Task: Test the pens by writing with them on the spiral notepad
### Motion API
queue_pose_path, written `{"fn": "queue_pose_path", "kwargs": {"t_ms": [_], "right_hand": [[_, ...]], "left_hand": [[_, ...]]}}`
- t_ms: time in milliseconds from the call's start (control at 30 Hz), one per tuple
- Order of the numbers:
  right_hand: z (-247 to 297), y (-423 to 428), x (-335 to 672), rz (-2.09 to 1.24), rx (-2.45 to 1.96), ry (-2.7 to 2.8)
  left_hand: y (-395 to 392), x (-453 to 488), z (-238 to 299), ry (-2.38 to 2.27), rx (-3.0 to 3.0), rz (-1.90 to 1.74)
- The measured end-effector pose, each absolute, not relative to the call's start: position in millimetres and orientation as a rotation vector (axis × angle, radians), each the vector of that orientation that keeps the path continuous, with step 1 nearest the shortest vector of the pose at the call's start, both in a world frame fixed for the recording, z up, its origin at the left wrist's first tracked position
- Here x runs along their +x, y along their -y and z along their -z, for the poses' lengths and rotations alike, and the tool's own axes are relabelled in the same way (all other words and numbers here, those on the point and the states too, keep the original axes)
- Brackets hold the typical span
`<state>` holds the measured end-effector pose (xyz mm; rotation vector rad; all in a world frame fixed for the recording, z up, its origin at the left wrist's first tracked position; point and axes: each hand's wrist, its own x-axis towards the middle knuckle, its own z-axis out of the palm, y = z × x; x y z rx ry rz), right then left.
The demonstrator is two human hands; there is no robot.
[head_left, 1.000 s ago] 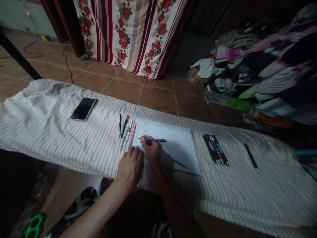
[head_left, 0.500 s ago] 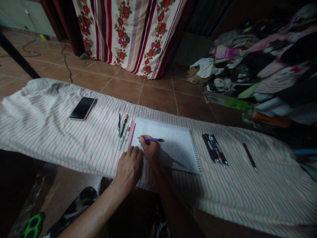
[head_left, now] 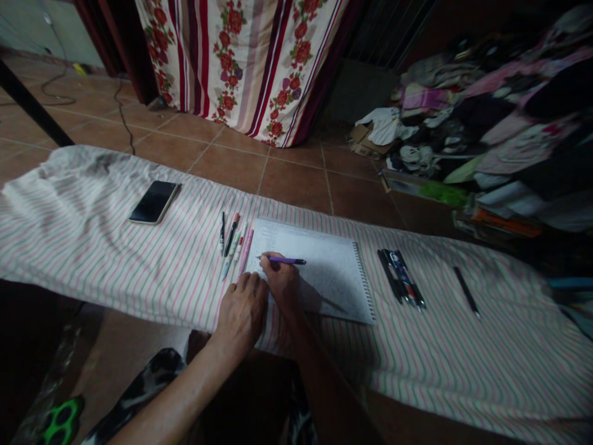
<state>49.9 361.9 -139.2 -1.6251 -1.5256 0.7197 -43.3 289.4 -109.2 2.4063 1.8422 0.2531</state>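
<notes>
A spiral notebook [head_left: 324, 259] with faint writing on its page lies on the striped cloth, its wire binding on the right. In my right hand [head_left: 281, 279] is a purple pen [head_left: 290, 261], pinched between the fingers, its tip at the page's left part. My left hand [head_left: 243, 306] rests palm down over the notebook's lower left corner, fingers laid out and slightly bent, holding nothing. Just beyond its fingertips lie a pink pen [head_left: 246, 250] and several other pens and markers [head_left: 230, 236].
A phone [head_left: 155, 202] lies to the left on the striped cloth [head_left: 185, 259]. Right of the notebook are several grouped pens [head_left: 401, 278] and a lone black pen [head_left: 467, 292]. Beyond are a tiled floor [head_left: 291, 176], a floral curtain [head_left: 245, 62] and heaped clothes [head_left: 509, 117].
The purple pen and my right hand have shifted very slightly to the left. My left hand and the other things look the same.
</notes>
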Motion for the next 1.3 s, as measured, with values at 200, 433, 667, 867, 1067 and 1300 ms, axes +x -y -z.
{"fn": "queue_pose_path", "kwargs": {"t_ms": [200,433,667,867,1067,1300], "right_hand": [[143.2,-362.8,51.8,-0.773,-1.595,1.513],[146.5,-363.4,53.6,-0.798,-1.604,1.462],[143.8,-361.9,52.8,-0.755,-1.648,1.513],[143.7,-362.3,51.9,-0.766,-1.644,1.51],[143.2,-361.9,51.0,-0.736,-1.673,1.516],[146.8,-362.5,53.4,-0.817,-1.564,1.456]], "left_hand": [[-289.0,-43.6,109.3,-1.846,2.404,-0.247],[-288.3,-43.6,105.7,-1.836,2.419,-0.26],[-288.4,-42.9,106.8,-1.853,2.404,-0.265],[-289.3,-42.6,108.3,-1.855,2.416,-0.243],[-288.2,-42.5,109.1,-1.868,2.415,-0.229],[-288.4,-42.2,107.5,-1.86,2.403,-0.237]]}}
